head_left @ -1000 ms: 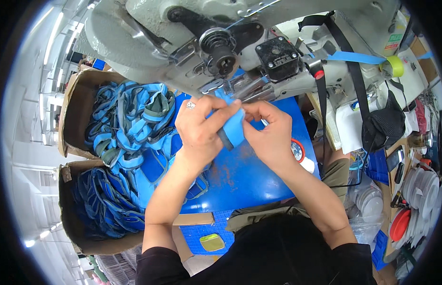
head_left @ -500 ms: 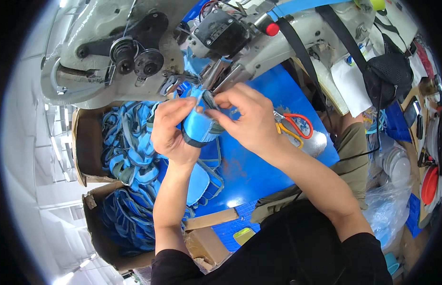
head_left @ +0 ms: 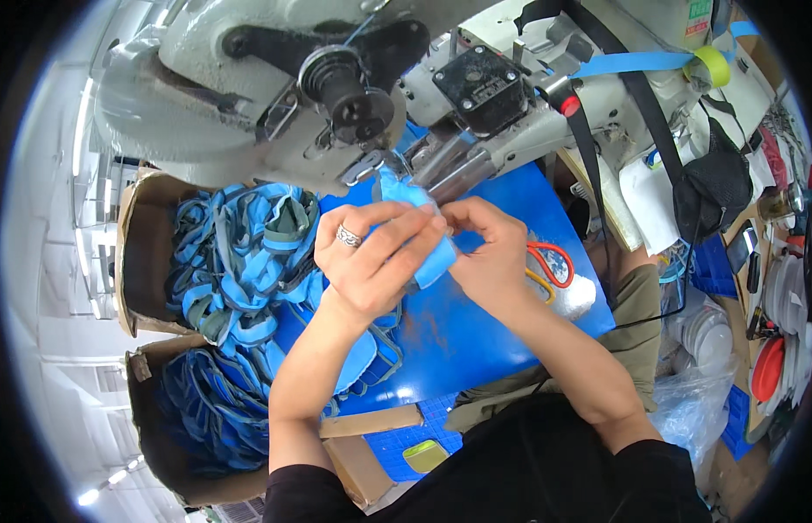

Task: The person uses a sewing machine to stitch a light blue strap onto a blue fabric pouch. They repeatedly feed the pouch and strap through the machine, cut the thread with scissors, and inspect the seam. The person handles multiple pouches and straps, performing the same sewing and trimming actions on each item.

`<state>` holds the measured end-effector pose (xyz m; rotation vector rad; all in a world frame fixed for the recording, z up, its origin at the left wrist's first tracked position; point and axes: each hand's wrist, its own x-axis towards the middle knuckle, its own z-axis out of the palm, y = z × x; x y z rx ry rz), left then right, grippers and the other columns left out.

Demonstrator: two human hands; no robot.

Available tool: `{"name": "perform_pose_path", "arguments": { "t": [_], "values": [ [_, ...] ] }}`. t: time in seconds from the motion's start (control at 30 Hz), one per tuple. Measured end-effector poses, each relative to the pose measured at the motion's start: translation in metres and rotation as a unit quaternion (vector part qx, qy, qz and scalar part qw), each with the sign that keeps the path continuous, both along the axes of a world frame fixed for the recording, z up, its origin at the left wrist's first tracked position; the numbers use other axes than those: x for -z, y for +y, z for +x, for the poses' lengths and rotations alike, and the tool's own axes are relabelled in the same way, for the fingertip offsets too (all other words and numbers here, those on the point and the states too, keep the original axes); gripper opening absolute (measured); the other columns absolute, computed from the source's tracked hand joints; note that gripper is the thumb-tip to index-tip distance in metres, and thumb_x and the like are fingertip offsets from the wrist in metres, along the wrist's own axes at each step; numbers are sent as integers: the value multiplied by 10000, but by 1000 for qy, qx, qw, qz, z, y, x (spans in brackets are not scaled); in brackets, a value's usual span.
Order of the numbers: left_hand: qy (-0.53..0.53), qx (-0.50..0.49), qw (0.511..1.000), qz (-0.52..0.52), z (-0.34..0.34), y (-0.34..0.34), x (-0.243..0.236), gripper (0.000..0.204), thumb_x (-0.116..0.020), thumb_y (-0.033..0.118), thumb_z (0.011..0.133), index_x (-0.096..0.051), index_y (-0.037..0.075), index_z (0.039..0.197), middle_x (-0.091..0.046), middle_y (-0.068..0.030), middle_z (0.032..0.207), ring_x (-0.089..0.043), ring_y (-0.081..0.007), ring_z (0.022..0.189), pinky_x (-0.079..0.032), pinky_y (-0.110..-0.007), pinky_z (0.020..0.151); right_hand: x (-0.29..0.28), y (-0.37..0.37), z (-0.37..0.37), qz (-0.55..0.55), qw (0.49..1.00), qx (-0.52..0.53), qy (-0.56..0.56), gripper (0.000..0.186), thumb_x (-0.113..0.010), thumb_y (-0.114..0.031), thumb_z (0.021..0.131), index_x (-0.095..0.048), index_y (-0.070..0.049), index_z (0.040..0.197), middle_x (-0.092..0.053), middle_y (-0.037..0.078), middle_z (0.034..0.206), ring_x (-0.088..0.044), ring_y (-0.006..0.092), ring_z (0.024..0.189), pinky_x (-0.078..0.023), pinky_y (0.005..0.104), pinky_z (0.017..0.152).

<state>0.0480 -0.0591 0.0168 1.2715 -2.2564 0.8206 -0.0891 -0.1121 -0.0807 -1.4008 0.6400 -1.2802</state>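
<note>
A light blue fabric piece (head_left: 436, 264) is pinched between my two hands, just in front of the sewing machine's metal guide (head_left: 458, 174). My left hand (head_left: 375, 254), with a ring on one finger, lies over the fabric with its fingers closed on it. From the right, my right hand (head_left: 489, 248) grips the fabric's edge between thumb and bent fingers; the exact fingertip contact is partly hidden. The upper end of the fabric reaches up toward the machine's foot. On the blue table (head_left: 450, 327), scissors (head_left: 554, 264) with red and yellow handles lie beyond my right hand.
The grey sewing machine (head_left: 197, 113) overhangs the far side. Two cardboard boxes hold blue strips (head_left: 240, 253) and dark blue pieces (head_left: 218, 405) on the left. Blue tape (head_left: 633, 64) runs along the machine arm. A black bag (head_left: 711, 187) hangs at the right.
The fabric loop has been turned and its dark edging no longer shows. My left hand has rolled over, back now facing up, and my view has shifted slightly.
</note>
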Motion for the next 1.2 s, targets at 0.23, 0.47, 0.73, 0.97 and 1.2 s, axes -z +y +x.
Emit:
{"name": "perform_pose_path", "arguments": {
  "t": [0.23, 0.47, 0.73, 0.97, 1.2],
  "values": [
    [-11, -22, 1000, 17, -2, -1, -5, 248, -742, 146, 740, -790, 99, 978, -764, -25, 991, -724, -202, 895, -448, -334, 806, -12, -12, -9, 135, 982, -121, -62, 212, -791, -8, 832, -723, 12, 1032, -759, 87, 892, -721, 131, 785, -577, 279, 731],
    [89, -22, 996, -21, -4, 6, 14, 235, -797, 96, 725, -774, 118, 957, -762, -17, 1003, -756, -206, 934, -463, -343, 878, -11, -10, -11, 124, 982, -124, -73, 244, -808, -21, 827, -729, 14, 1055, -737, 70, 868, -682, 112, 748, -561, 263, 688],
    [78, -37, 996, -18, -10, 9, 15, 294, -773, 112, 665, -787, 114, 958, -729, -17, 951, -727, -206, 927, -478, -349, 808, -7, -14, -18, 119, 978, -159, -63, 264, -772, -2, 853, -740, 9, 1115, -734, 53, 878, -661, 76, 742, -545, 241, 677],
    [125, -66, 990, -6, -5, 2, 12, 392, -818, 96, 635, -805, 97, 1027, -663, -41, 872, -655, -233, 792, -495, -349, 712, -40, -33, -36, 230, 930, -283, -55, 250, -717, -16, 913, -714, 62, 1151, -735, 41, 896, -669, 59, 745, -537, 217, 663],
    [95, -85, 991, -36, -13, 3, 3, 407, -804, 120, 629, -798, 103, 1035, -674, -23, 876, -670, -222, 833, -472, -354, 725, -44, -34, -41, 231, 923, -301, -60, 269, -735, -38, 898, -715, 53, 1150, -724, 31, 867, -659, 60, 750, -529, 223, 646]
  ]
}}
